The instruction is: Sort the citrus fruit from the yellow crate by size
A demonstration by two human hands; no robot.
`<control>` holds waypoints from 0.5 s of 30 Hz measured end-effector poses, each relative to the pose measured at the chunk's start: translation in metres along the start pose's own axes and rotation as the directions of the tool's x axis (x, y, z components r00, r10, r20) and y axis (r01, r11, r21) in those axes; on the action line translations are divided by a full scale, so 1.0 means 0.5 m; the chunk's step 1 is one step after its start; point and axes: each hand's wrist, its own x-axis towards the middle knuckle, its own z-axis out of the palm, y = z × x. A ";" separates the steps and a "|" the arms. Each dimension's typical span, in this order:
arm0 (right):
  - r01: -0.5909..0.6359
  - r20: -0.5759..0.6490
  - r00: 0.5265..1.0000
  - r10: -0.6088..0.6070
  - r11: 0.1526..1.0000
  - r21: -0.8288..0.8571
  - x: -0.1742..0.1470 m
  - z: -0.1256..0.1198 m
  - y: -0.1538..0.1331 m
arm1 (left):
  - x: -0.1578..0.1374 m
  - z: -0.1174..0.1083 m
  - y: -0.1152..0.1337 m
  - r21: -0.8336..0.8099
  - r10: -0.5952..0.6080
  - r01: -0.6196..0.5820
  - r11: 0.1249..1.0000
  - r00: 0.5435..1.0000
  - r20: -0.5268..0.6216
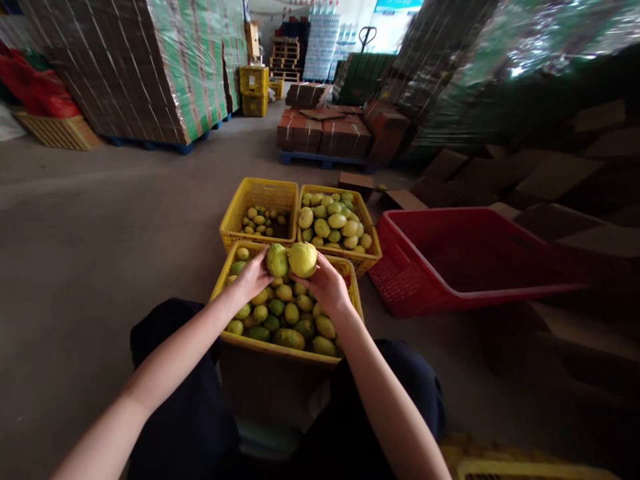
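My left hand is closed around a greenish lemon. In my right hand is a yellower, rounder lemon, held right beside the first one. Both fruits are above the near yellow crate, which is filled with green and yellow lemons. Just behind stand two more yellow crates: the left one has a low layer of small lemons, and the right one is piled with larger lemons.
A red crate stands at the right, near loose cardboard. Flattened boxes are stacked on a blue pallet ahead. Wrapped stacks of cartons rise on both sides. Part of another yellow crate shows at the lower right.
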 end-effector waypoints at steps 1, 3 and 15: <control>-0.010 -0.009 1.000 0.010 1.000 -0.004 0.000 0.002 0.004 | 0.002 -0.001 -0.006 -0.002 -0.013 0.013 1.000 1.000 -0.002; -0.030 -0.012 0.999 0.029 0.999 -0.025 0.000 0.006 0.010 | 0.007 -0.004 -0.016 -0.015 -0.031 0.031 0.999 0.999 0.015; -0.049 -0.035 0.998 0.044 0.988 -0.143 -0.010 0.022 0.059 | 0.009 -0.025 -0.019 -0.049 -0.107 0.107 0.993 0.994 0.017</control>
